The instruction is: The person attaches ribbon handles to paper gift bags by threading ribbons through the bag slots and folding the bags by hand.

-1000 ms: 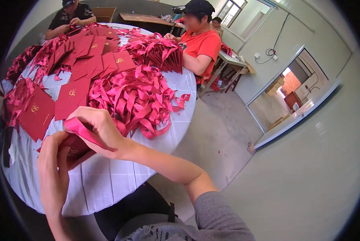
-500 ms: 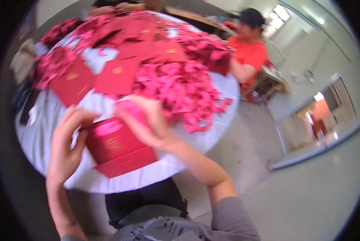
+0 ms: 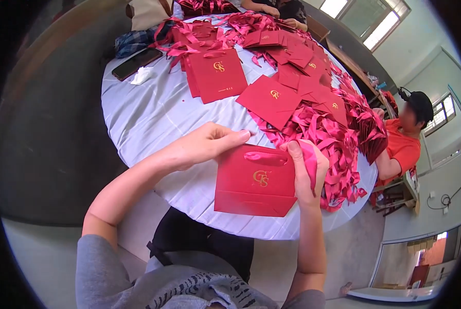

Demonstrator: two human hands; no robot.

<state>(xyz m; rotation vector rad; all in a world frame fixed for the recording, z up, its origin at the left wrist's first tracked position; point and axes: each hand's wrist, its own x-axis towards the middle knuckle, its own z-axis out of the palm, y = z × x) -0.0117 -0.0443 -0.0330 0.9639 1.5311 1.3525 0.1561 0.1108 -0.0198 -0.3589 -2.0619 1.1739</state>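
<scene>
A red paper gift bag (image 3: 251, 190) with a gold emblem is held flat over the near edge of the table. A pink ribbon handle (image 3: 265, 157) lies across its upper front. My left hand (image 3: 207, 144) is at the bag's upper left corner, thumb along the top edge, its other fingers partly hidden behind. At the upper right corner, my right hand (image 3: 310, 172) grips the bag, with a loose pink ribbon (image 3: 309, 159) between thumb and fingers. Beyond my right hand spreads a heap of pink ribbons (image 3: 318, 129).
Finished-looking red bags (image 3: 220, 77) lie flat across the round table with its white cloth (image 3: 143, 116). A phone (image 3: 136, 64) and crumpled tissue (image 3: 142, 75) are at the left. A person in an orange shirt (image 3: 403, 147) sits at the right; another person's hands (image 3: 294, 23) are at the far side.
The view has swung left, bringing the phone and tissue into sight. Both hands still hold the bag; my right hand has shifted from above its top edge to its right corner.
</scene>
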